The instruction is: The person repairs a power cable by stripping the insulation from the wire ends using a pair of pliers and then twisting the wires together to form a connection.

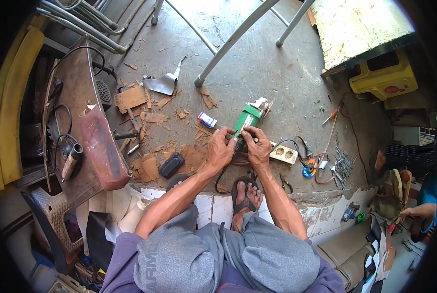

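I have the green angle grinder (246, 119) ahead of my feet, over the concrete floor (194, 100), its metal gear head (261, 103) pointing away from me and its rear end toward me. My left hand (220, 148) and right hand (258, 146) meet at that rear end, fingers curled in and fingertips close together. I cannot tell whether either grip is clamped on the housing or on some small part, since the fingers hide the contact.

To work this well, I'd brace the housing with the left hand and leave the finer fingertip work to the right, pressing lightly and squarely so nothing slips. I'd keep both hands back from the head, and check that the black cord (217, 183) carries no power; a black plug (304, 145) lies near the power strip (284, 155), but I cannot trace whose it is. The pliers (287, 183) sit within easy reach of the right hand.
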`<state>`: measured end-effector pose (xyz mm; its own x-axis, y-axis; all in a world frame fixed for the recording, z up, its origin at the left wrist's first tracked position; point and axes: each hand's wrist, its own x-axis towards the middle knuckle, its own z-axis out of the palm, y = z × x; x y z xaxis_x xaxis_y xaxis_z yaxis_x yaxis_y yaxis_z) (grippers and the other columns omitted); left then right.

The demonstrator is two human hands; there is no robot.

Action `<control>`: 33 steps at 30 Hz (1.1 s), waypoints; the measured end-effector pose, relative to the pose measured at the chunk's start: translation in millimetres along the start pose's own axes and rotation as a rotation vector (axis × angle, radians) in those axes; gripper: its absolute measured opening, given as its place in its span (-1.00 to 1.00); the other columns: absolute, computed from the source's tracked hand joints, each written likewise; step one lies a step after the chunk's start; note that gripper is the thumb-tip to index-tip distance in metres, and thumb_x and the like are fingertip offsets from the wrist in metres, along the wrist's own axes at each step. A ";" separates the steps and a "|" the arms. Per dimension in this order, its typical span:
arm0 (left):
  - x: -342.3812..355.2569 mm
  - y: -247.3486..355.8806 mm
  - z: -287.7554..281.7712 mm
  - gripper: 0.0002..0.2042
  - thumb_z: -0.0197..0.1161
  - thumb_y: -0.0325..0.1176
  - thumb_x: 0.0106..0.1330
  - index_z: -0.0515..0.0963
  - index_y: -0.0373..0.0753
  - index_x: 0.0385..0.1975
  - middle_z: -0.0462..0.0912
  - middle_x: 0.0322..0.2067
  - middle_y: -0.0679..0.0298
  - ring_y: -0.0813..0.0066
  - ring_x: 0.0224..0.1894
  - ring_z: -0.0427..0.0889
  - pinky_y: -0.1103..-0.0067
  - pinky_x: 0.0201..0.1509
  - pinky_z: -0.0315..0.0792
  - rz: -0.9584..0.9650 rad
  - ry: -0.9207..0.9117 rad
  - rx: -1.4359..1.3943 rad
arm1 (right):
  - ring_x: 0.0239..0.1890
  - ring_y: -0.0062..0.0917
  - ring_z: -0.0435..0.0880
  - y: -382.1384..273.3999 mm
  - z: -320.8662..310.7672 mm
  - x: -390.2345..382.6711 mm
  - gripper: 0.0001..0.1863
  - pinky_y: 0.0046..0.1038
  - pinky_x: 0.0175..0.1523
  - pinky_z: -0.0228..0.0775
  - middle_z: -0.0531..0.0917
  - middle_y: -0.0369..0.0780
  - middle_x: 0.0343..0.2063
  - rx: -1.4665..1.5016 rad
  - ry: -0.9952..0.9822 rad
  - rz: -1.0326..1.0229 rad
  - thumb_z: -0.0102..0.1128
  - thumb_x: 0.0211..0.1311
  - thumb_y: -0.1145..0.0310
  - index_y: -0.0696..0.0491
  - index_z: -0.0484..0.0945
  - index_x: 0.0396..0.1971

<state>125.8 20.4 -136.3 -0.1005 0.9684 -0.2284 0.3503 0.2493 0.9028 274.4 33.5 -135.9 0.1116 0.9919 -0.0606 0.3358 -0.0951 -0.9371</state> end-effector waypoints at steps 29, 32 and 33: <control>5.2 -4.7 7.1 -0.77 0.39 -0.38 0.21 0.67 -0.20 -0.14 0.57 -0.23 0.17 0.26 -0.16 0.57 0.40 -0.08 0.48 0.099 -0.004 -0.011 | -0.35 -0.35 0.69 -22.7 -6.4 -21.7 -0.83 -0.41 -0.25 0.55 0.69 -0.15 -0.34 -0.374 0.021 -0.302 0.41 0.18 0.54 0.14 0.64 -0.24; 6.5 -5.6 2.3 -0.76 0.35 -0.39 0.17 0.66 -0.19 -0.15 0.55 -0.20 0.11 0.14 -0.05 0.55 0.30 0.08 0.44 0.060 -0.065 -0.077 | -0.36 -0.36 0.69 -22.1 -5.6 -21.8 -0.84 -0.40 -0.27 0.55 0.69 -0.15 -0.35 -0.382 0.013 -0.306 0.41 0.18 0.54 0.13 0.64 -0.25; 7.3 -5.4 1.5 -0.76 0.35 -0.39 0.17 0.66 -0.19 -0.14 0.55 -0.20 0.11 0.14 -0.05 0.55 0.30 0.08 0.44 0.063 -0.073 -0.094 | -0.36 -0.36 0.69 -22.2 -5.3 -21.6 -0.84 -0.40 -0.27 0.55 0.69 -0.16 -0.35 -0.384 0.013 -0.309 0.41 0.18 0.54 0.13 0.64 -0.25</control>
<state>124.5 26.1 -143.4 -0.0115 0.9811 -0.1934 0.2649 0.1895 0.9455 269.5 13.8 -111.9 -0.0369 0.9778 0.2064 0.6750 0.1767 -0.7163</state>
